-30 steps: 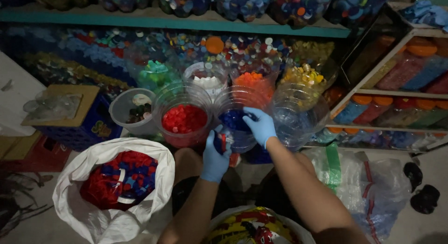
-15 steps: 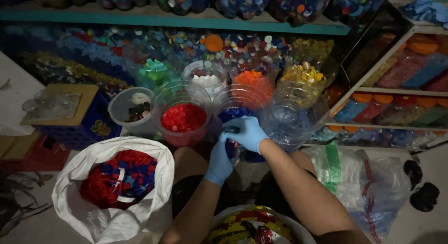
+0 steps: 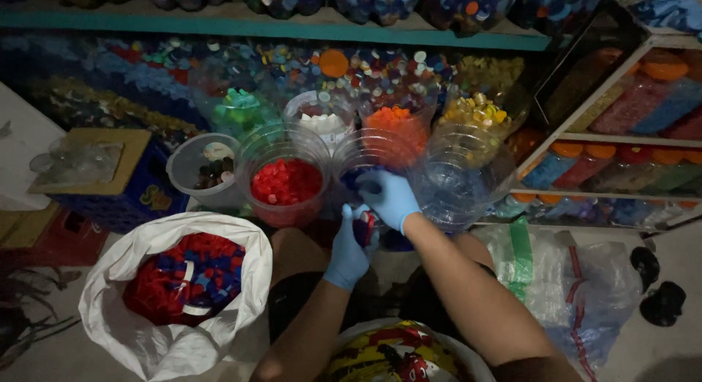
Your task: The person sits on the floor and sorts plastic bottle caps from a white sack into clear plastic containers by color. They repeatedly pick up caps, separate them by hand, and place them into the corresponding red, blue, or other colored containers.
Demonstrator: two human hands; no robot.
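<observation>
At frame centre, the left hand (image 3: pixel 347 247) in a blue glove cupped small red and blue plastic bottle caps (image 3: pixel 365 225), light, rigid, probably slippery; the gloved right hand (image 3: pixel 391 198) pinched among them, best gripped by their rims.

I sit in dim light on a grey floor (image 3: pixel 44 353). Ahead of me runs a teal shelf (image 3: pixel 278 22), and at my right stands a pale wooden rack (image 3: pixel 607 137) with slanted shelves.
</observation>
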